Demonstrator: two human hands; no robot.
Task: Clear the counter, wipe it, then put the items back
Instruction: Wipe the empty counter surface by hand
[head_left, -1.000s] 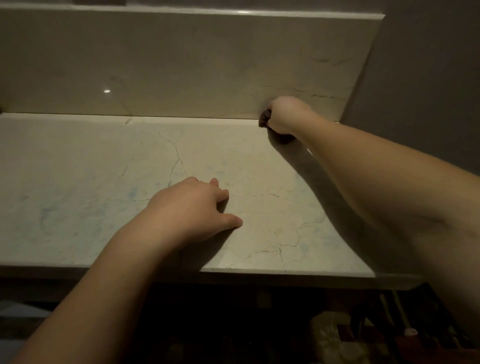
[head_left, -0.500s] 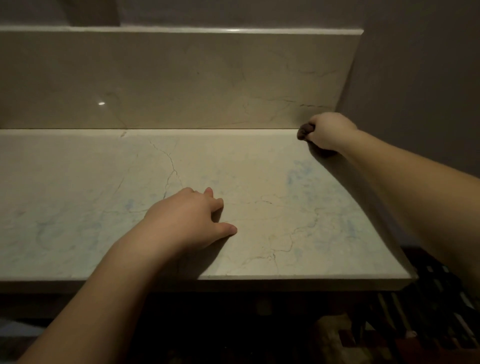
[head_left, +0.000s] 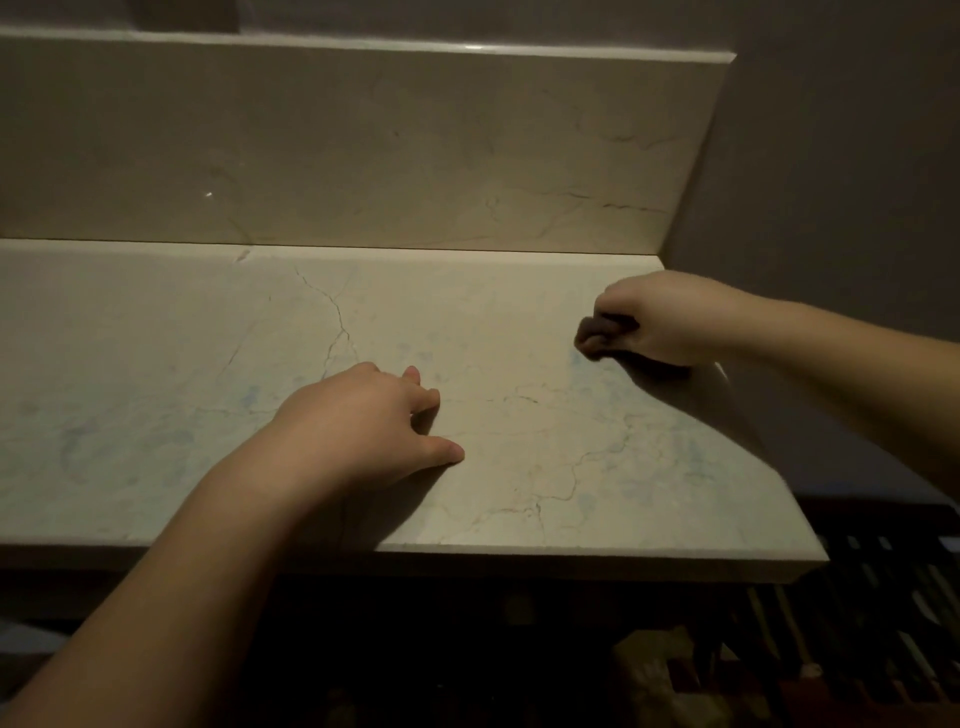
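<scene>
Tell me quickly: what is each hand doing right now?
Left hand: open, resting on the marble counter.
Right hand: gripping a dark cloth on the counter.

Pretty dim shot. Behind everything there was a marble backsplash (head_left: 363, 156) with faint brown veins and a tiny glint of light on its left part. A plain grey wall (head_left: 841, 156) met it at the right corner. Down below, bottom right, sat something dark and slatted (head_left: 883, 613), maybe a rack, too murky to tell. Next to that were some blurry brownish shapes (head_left: 670, 675) I couldn't make out.
</scene>
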